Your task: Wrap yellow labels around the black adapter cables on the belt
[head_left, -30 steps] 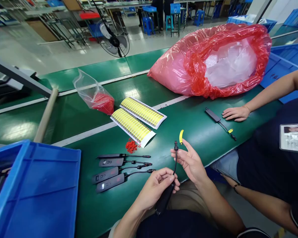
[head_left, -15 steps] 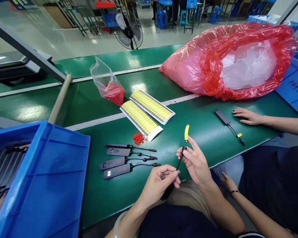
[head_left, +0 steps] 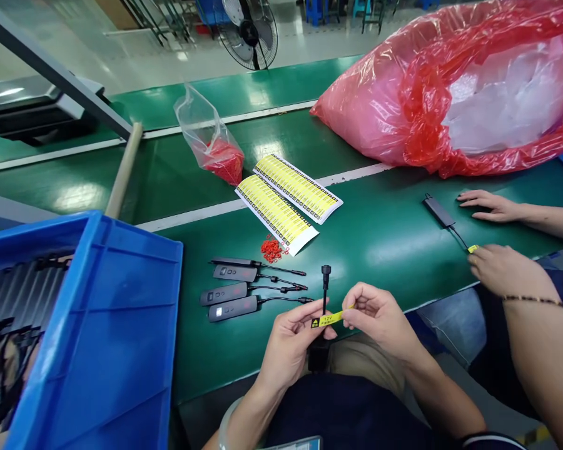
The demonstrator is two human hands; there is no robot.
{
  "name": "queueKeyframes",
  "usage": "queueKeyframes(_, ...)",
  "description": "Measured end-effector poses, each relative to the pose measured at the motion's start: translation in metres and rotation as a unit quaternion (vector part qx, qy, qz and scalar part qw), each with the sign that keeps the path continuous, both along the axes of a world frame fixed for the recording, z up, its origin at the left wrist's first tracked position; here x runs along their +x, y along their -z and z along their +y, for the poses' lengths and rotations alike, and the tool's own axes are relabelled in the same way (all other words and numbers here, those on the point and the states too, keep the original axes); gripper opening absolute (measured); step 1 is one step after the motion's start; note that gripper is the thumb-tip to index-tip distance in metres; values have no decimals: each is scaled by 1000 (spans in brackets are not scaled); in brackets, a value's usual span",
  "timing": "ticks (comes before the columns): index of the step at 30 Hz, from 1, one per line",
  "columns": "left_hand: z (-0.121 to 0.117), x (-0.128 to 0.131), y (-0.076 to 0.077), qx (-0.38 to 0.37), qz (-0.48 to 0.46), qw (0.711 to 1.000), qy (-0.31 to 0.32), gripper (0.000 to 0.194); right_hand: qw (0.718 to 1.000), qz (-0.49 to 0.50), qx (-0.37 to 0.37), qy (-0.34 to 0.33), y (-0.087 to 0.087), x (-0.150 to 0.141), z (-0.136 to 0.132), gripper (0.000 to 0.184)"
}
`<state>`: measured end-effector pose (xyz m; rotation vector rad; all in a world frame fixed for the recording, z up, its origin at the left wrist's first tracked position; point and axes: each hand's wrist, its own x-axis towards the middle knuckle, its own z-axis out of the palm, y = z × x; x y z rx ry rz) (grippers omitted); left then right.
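My left hand (head_left: 291, 340) is closed around the black cable of a small device, whose connector (head_left: 326, 278) points up past my fingers. The device's dark body (head_left: 318, 356) hangs below, partly hidden. My right hand (head_left: 378, 315) pinches one end of a yellow label (head_left: 327, 319) printed "12V". The label's other end lies across the cable at my left fingertips. Several black devices with short cables (head_left: 234, 307) lie to the left, near a small heap of red rings (head_left: 272, 249). Two sheets of yellow labels (head_left: 304, 190) are behind them.
At left stands a blue bin (head_left: 117, 337) with devices inside. A clear bag of red rings (head_left: 223, 159) and a large red plastic bag (head_left: 375, 119) lie farther back. On the right, a co-worker's hands (head_left: 511, 269) are at another labelled device (head_left: 438, 210).
The yellow label has come from my right fingertip down onto the cable. My right hand has left the connector and moved lower. A co-worker's other hand has reached the labelled device.
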<state>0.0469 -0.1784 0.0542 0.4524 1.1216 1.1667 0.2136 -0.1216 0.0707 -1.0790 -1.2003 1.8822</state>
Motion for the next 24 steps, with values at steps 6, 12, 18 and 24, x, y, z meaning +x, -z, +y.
queueKeyframes(6, -3, 0, -3, 17, 16, 1000, 11, 21, 999, 24, -32, -23, 6, -13, 3, 29)
queueKeyframes(12, -2, 0, -7, 28, 13, 1000, 8, 12, 998, 37, -39, -29, 9, -15, 4, 29)
queueKeyframes(18, -3, 2, -6, 37, 7, 999, 10, 10, 998, 32, -34, -29, 10, -16, 5, 29)
queueKeyframes(24, -7, 0, -2, 54, 35, 997, 38, 12, 1000, 19, -13, -21, 11, -16, 5, 29)
